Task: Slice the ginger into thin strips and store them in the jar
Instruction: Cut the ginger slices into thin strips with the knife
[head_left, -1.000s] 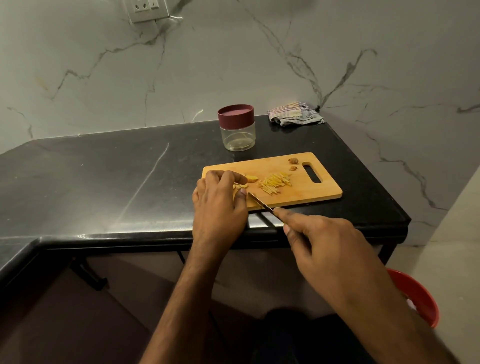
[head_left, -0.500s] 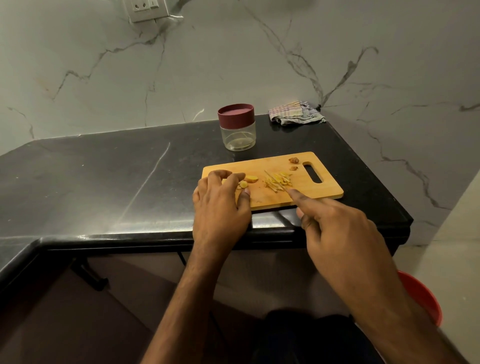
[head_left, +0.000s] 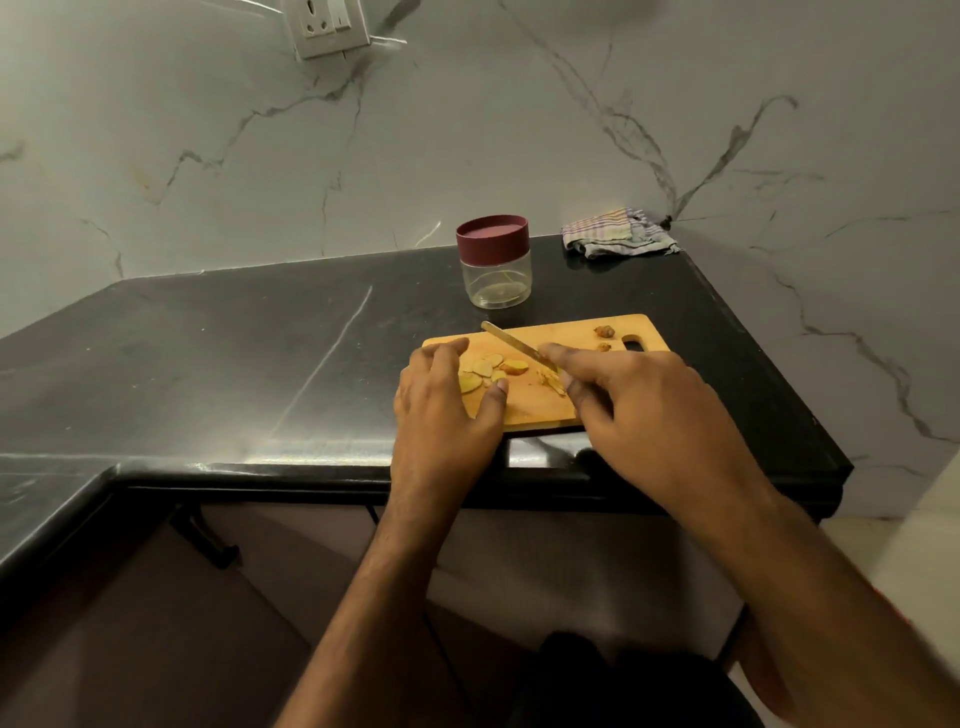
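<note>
A black stone counter (head_left: 208, 364) ran beneath white, grey-veined marble walls (head_left: 208, 156) — a wall socket (head_left: 324, 26) sat high up, a striped cloth (head_left: 618, 240) lay in the corner.

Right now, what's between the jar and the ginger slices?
In the head view, the knife blade lies between the jar and the ginger slices, over the cutting board, plus bare black counter.
</note>
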